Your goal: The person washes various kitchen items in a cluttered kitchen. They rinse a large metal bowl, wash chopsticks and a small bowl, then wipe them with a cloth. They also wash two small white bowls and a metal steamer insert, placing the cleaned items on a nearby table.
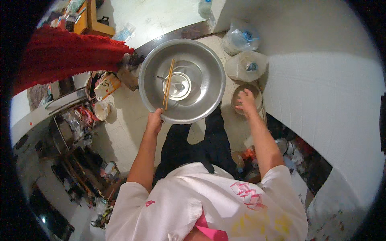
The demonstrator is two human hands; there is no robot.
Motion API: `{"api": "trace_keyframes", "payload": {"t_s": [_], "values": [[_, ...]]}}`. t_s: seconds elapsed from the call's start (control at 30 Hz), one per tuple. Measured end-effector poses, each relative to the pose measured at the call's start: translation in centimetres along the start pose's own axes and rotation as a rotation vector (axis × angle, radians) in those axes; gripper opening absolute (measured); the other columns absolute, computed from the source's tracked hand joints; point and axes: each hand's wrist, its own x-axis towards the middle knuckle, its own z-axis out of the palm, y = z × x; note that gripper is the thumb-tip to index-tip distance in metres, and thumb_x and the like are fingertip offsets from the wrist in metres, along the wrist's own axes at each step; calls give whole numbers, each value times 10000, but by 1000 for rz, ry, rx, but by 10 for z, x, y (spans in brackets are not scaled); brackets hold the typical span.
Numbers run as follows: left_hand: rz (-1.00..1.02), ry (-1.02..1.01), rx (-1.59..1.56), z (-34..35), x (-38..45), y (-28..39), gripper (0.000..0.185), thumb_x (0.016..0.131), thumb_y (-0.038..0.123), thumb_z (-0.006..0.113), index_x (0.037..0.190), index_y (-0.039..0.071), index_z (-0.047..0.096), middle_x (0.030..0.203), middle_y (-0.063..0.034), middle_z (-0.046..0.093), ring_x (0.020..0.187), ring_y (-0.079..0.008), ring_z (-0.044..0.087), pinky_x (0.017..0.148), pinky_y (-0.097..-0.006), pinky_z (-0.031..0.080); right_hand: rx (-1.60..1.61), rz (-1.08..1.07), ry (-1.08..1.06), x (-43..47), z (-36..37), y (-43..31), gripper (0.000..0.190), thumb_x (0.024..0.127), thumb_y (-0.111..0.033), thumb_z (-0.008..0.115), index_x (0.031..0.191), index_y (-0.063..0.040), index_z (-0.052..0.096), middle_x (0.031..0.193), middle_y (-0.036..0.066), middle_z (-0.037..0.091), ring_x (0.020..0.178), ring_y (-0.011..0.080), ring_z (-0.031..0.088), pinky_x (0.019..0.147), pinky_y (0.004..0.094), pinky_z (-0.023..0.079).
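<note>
My left hand (155, 121) grips the near-left rim of a wide stainless steel basin (209, 81), which is held out in front of my legs. Inside the basin sits a small white bowl (188, 91) with a metal spoon (161, 78) in it. A pair of wooden chopsticks (169, 82) lies across the bowl, reaching towards the near wall of the basin. My right hand (247, 101) is over a round brownish container (256, 90) on the floor to the right. Its fingers are spread and hold nothing; whether they touch the container I cannot tell.
Two large translucent plastic jugs or bags with blue tops, one nearer (238, 67) and one farther (235, 40), stand by the white wall (316, 99). A red cloth (69, 55) hangs at left. A patterned paper tub (107, 86) and clutter line the left side.
</note>
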Motion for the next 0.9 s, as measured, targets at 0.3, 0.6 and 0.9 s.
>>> {"api": "trace_keyframes", "payload": {"t_s": [0.3,0.6,0.9], "values": [[-167,132,-171,-24,51,-65,451,841,157,639,1237,-32,537,1034,-114,611,884,-262,623,753,-396,534,-411,45,251,130,-66,20,683,926,-347,642,1493,-77,374,1258,150,592,958,260,637,594,365,603],[-159,71,-79,-44,129,-113,318,828,233,647,934,-67,629,782,-66,585,708,-179,548,589,-347,432,-499,81,419,219,-96,89,790,852,-510,716,1413,-66,383,1288,175,537,991,321,604,537,409,562],[-133,37,58,-50,184,-114,330,837,241,643,999,-46,625,868,-90,619,743,-198,575,617,-366,465,-355,115,524,231,-81,99,646,829,-499,752,1241,-44,549,1058,141,628,714,287,595,458,388,486]]}}
